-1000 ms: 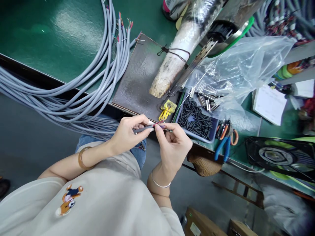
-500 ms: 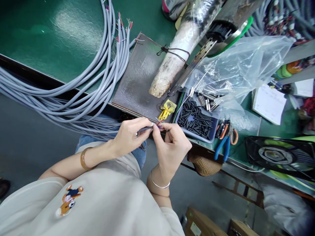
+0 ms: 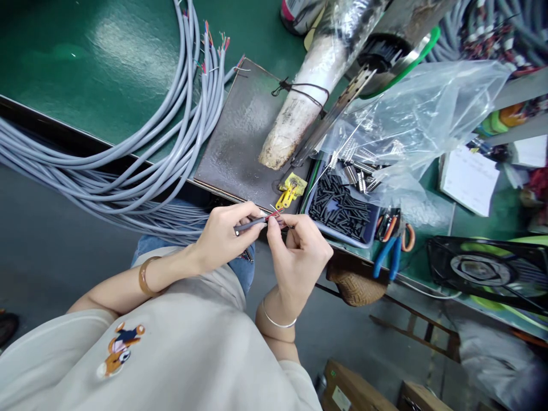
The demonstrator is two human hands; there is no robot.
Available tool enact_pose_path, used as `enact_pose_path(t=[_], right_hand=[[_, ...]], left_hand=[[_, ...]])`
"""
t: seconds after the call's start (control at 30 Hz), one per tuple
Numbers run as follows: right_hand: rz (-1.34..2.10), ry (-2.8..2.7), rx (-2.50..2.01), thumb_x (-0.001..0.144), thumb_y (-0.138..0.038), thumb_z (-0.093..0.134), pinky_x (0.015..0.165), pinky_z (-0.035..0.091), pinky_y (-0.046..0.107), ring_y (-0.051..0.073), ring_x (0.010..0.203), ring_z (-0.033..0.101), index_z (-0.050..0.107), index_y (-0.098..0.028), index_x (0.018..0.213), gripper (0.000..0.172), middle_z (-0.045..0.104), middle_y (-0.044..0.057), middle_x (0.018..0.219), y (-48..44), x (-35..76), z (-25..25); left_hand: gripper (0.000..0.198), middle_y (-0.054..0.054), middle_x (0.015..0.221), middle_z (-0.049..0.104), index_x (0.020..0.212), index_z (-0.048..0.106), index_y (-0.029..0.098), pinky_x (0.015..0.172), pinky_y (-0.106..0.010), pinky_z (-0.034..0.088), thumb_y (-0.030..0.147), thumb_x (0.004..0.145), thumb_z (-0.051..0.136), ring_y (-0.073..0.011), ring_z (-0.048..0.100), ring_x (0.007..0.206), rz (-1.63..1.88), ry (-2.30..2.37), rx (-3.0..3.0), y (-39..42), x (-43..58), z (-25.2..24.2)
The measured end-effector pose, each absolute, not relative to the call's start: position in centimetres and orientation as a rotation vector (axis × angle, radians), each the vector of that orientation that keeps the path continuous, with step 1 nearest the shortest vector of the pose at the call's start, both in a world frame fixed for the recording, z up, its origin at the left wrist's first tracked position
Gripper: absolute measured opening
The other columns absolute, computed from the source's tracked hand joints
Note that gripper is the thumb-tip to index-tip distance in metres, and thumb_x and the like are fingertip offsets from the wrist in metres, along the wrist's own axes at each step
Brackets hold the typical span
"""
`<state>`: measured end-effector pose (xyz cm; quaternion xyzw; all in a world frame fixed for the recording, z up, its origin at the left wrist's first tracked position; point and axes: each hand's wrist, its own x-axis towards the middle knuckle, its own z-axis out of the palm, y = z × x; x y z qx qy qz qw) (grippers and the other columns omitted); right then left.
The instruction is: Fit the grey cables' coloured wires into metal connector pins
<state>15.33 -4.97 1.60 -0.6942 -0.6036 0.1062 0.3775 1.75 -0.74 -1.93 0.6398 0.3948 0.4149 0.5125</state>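
Note:
My left hand (image 3: 229, 234) pinches a grey cable (image 3: 248, 225) near its stripped end, in front of the bench edge. From that end fan out thin coloured wires (image 3: 274, 215), red ones showing most clearly. My right hand (image 3: 299, 245) is closed on these wires with thumb and forefinger, close beside the left fingertips. Which single wires lie between the right fingers is too small to tell. Just beyond the hands, a yellow clip-like tool (image 3: 290, 191) rests on a dark metal plate (image 3: 240, 131).
To the right stands a blue tray (image 3: 371, 231) of short black tubes (image 3: 338, 205) and metal connectors. Pliers (image 3: 391, 251) and a black fan (image 3: 483, 271) lie further right. A grey cable bundle (image 3: 171, 148) drapes over the left bench edge. A wrapped white roll (image 3: 295, 114) overhangs the plate.
The red wires now stand out more plainly between my fingertips, and the cable in my left hand has shifted slightly. Both hands remain in nearly the same place.

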Motion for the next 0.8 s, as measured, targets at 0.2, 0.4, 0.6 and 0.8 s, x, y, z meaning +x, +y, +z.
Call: enact_pose_path(t=[0.2,0.4,0.6,0.8], right_hand=[[0.751,-1.174,-1.610,0.085,-0.028,0.070,0.047,0.027,0.023,0.005,0.049,0.034,0.065,-0.020,0.076,0.013,0.055,-0.006,0.066,-4.6,15.7,0.4],[0.743,-1.099,-1.596,0.085,-0.033,0.072,0.050,0.031,0.023,0.006,0.053,0.040,0.071,-0.020,0.079,0.014,0.061,-0.004,0.069,-4.6,15.2,0.1],[0.442,-1.256,-1.654,0.087,-0.030,0.073,0.050,0.029,0.024,0.005,0.051,0.033,0.072,-0.019,0.080,0.013,0.061,-0.004,0.072,-4.9,14.7,0.3],[0.477,-1.229,-1.635,0.087,-0.029,0.073,0.051,0.029,0.024,0.005,0.052,0.036,0.074,-0.019,0.084,0.010,0.063,-0.003,0.073,-4.8,14.9,0.3]], left_hand=[[0.024,0.003,0.067,0.064,0.090,0.057,0.015,0.047,-0.018,0.050,0.030,0.082,0.073,-0.0068,0.058,0.047,0.750,0.692,0.855,0.1,1.2,-0.9],[0.027,0.005,0.066,0.064,0.090,0.054,0.015,0.048,-0.015,0.051,0.027,0.081,0.077,-0.0044,0.058,0.048,0.803,0.665,0.787,0.2,1.1,-0.8],[0.025,0.005,0.065,0.062,0.089,0.054,0.016,0.049,-0.014,0.052,0.023,0.080,0.076,-0.0053,0.061,0.050,0.866,0.719,0.826,0.0,1.4,-1.2],[0.022,0.004,0.067,0.061,0.086,0.054,0.016,0.052,-0.015,0.054,0.018,0.078,0.075,-0.0055,0.061,0.054,0.906,0.762,0.871,-0.4,1.7,-1.3]])
